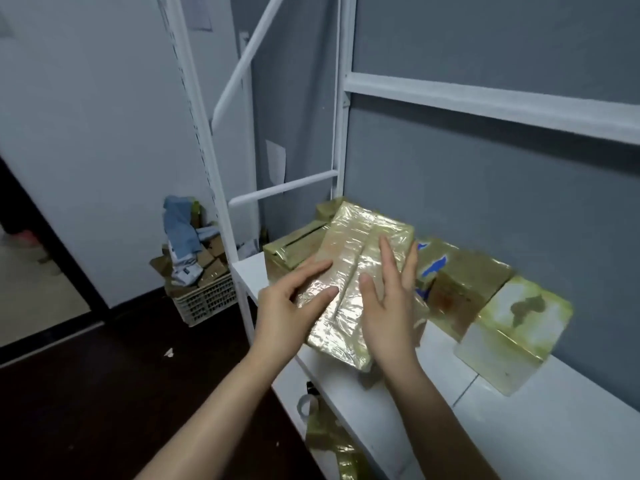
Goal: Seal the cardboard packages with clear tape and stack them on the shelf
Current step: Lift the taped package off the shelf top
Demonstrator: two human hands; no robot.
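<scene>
Glossy taped package [349,251] lies atop lower packages [294,247] on the shelf [540,427], its long axis running away from me. I read left hand [291,306] and right hand [391,306] flanking its centre seam, equally near, with fingers straight and slightly spread.

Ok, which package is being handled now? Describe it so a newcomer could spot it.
Start at the white shelf against the grey wall. Near its left end, the long flat package lies on top of other wrapped boxes, with the left hand and right hand resting on it. Unlike its neighbours to the right, it shows no blue or white patches.
</scene>
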